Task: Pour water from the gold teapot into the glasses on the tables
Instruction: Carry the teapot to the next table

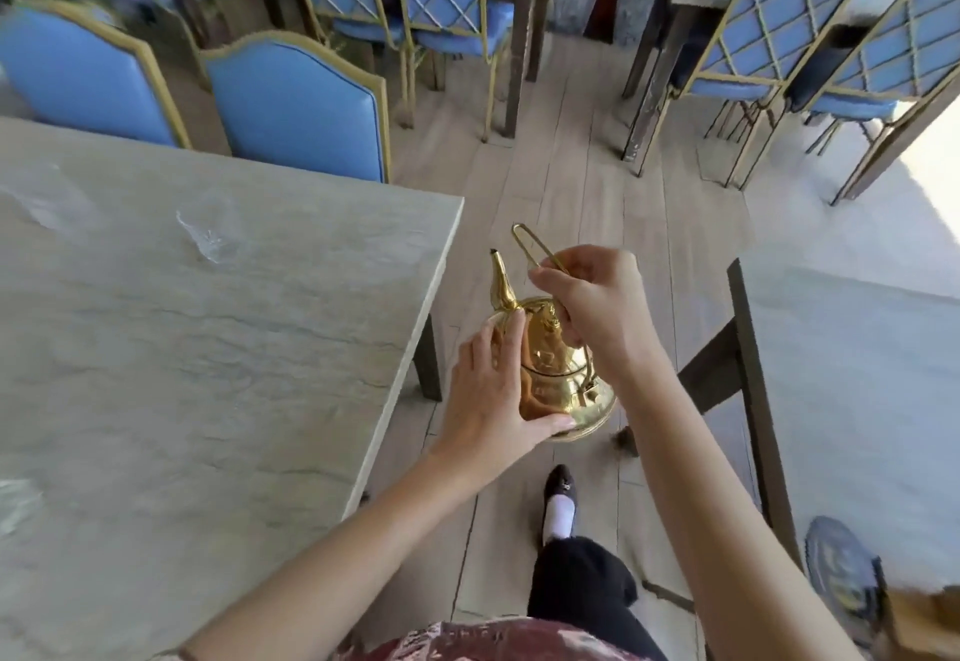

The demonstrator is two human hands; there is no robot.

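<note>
The gold teapot hangs in the aisle between two tables, spout pointing away from me. My right hand grips its thin wire handle from above. My left hand is pressed against the pot's left side and base, supporting it. On the grey stone table to my left stand clear glasses: one near the middle, another at the far left, and a blurred one at the left edge. They are hard to make out.
Blue chairs with gold frames line the far side of the left table. A second pale table stands to my right. More tables and chairs fill the back. My foot is on the wooden floor.
</note>
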